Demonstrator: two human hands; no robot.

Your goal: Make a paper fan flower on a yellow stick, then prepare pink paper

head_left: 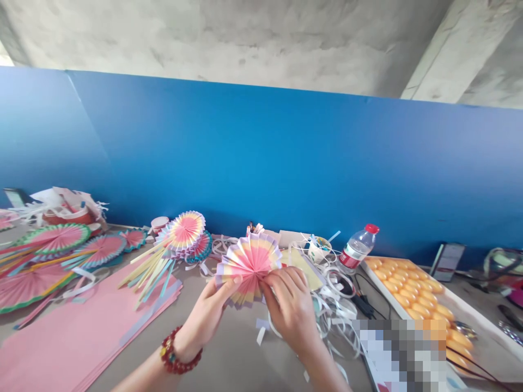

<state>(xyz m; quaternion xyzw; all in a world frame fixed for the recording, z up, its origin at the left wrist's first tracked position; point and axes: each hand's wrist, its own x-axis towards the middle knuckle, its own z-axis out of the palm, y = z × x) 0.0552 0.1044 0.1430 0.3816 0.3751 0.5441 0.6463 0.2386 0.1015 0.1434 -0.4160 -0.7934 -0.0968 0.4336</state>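
A pleated round paper fan point(248, 265) in pink, yellow and lilac is held up over the table, spread open. My left hand point(210, 310), with a red bead bracelet at the wrist, pinches the fan's lower left edge. My right hand point(288, 302) has its fingers closed on the fan's right side near the centre. Below my hands lies the grey table point(229, 354) with white paper strips point(335, 305) scattered to the right.
Finished paper fans on sticks point(180, 239) lie at the left and centre. A stack of pink paper sheets point(77, 337) covers the near left. A water bottle point(357, 247), a paper cup point(318, 249) and a tray of yellow-orange pieces point(412, 294) stand right. A blue wall point(286, 163) backs the table.
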